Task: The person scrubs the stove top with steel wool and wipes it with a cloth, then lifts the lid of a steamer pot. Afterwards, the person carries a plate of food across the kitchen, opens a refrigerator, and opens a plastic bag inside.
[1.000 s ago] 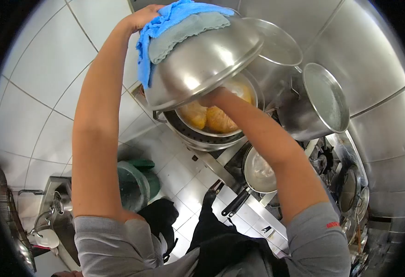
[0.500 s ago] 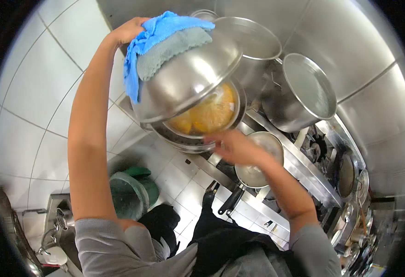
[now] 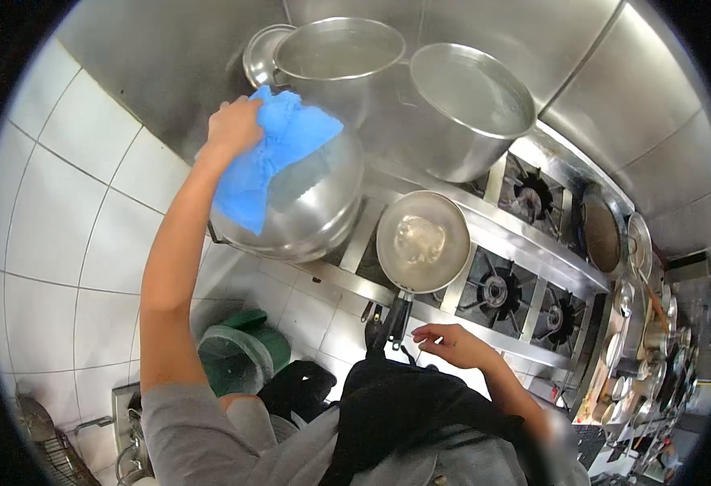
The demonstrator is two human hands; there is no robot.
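Note:
My left hand [image 3: 236, 125] grips a bright blue cloth [image 3: 278, 142] on top of a domed metal lid [image 3: 323, 174]. The lid sits over the steamer pot [image 3: 311, 243] at the stove's left end, hiding what is inside. My right hand [image 3: 453, 344] hangs empty with its fingers apart, just right of the black handle [image 3: 400, 320] of a frying pan [image 3: 422, 243]. A little clear liquid or oil shows in the pan.
Two tall pots of cloudy liquid [image 3: 339, 49] [image 3: 473, 89] stand at the back. Gas burners [image 3: 495, 290] lie right of the pan. A green bin [image 3: 270, 348] stands on the floor below. Ladles and pans [image 3: 655, 356] crowd the right side.
The lid has come down over the steamer pot, covering the yellow food. My right hand has left the pot and moved down beside the pan handle. The view has shifted rightward.

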